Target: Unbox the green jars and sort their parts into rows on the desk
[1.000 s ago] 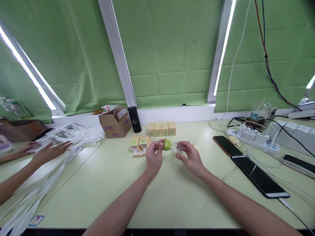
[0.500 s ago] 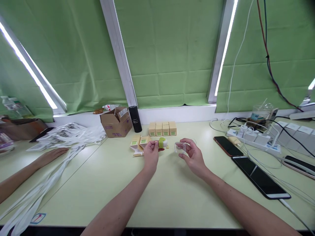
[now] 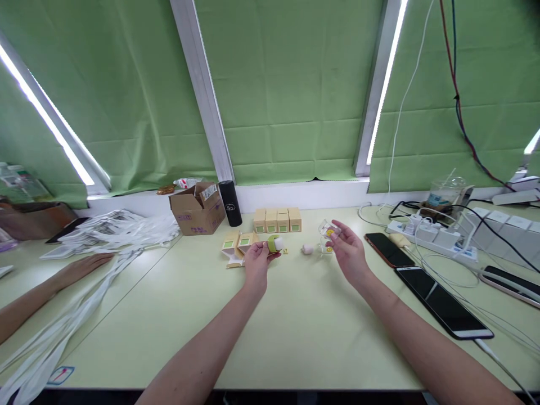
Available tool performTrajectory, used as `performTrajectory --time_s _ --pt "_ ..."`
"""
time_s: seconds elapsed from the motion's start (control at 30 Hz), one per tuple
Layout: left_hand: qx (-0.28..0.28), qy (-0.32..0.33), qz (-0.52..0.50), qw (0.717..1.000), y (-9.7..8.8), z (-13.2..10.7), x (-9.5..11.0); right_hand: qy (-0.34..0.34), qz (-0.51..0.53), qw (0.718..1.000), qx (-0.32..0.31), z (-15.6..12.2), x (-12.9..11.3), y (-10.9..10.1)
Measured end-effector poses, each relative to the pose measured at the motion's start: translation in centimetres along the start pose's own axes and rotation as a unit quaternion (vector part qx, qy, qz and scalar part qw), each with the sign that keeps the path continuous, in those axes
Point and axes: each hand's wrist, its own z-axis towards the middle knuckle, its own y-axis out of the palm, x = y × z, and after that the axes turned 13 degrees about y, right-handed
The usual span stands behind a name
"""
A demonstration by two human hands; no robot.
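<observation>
Green-and-white small piece was pinched in left hand fingers, low over the table, just near of the folded boxes. Right hand held a clear plastic shell at fingertips, raised, right of a pale knob lying on the table.

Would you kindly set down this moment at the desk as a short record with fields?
Left hand: left hand holds a small green and white piece low over the table.
Right hand: right hand lifts a small clear case.
Between hands: a small pale piece lies on the table.
Behind: four tan boxes in a row, a black cylinder, an open carton.
Right side: phones and a power strip.
Left side: another person's hand on white straps.
</observation>
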Motion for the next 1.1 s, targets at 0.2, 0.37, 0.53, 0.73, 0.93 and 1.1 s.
performTrajectory --time_s 0.2,0.37,0.53,0.73,0.93,1.1 --pt "0.0 -0.009 0.001 1.0 0.0 -0.1 -0.1 -0.097 -0.163 0.977 0.1 4.7 0.0 -6.1" --pt "0.002 -0.009 -0.005 1.0 -0.1 0.0 -0.2 -0.036 -0.271 0.951 0.147 7.3 2.0 -10.6" --pt "0.006 -0.003 -0.003 1.0 -0.1 0.1 -0.1 0.001 -0.331 0.934 0.137 7.7 2.8 -12.0" --pt "-0.008 -0.001 0.003 1.0 0.0 0.0 0.1 0.028 -0.392 0.912 0.116 7.6 2.6 -12.2" --pt "0.003 -0.009 -0.006 1.0 0.1 -0.1 0.3 0.037 -0.424 0.9 0.098 7.8 3.1 -12.0" --pt "0.004 -0.012 -0.008 1.0 0.1 -0.1 0.4 0.021 -0.448 0.889 0.092 7.7 3.2 -11.9"
